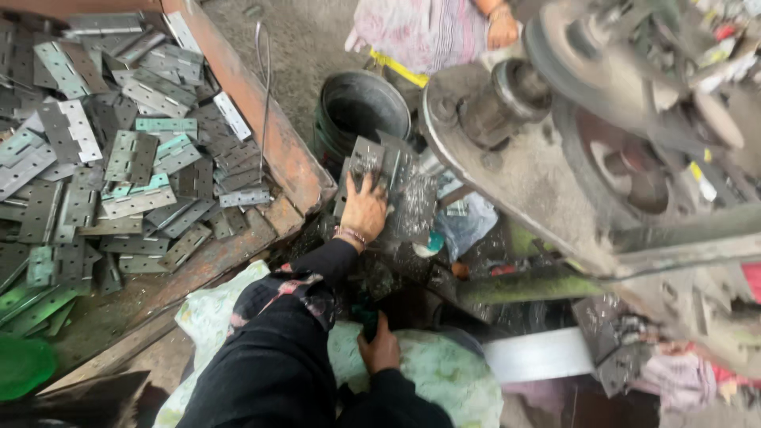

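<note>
Punched metal plates (388, 178) | left hand (365, 210) flat on stack | right hand (379, 349) on lap

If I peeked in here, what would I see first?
Probably the big heap of flat metal plates with holes, filling a rusty tray on the left. Next, the huge greasy machine with round wheels on the right. In the middle, the person's left hand presses on dark plates beside a black bucket, while the right hand rests low on pale cloth.
</note>
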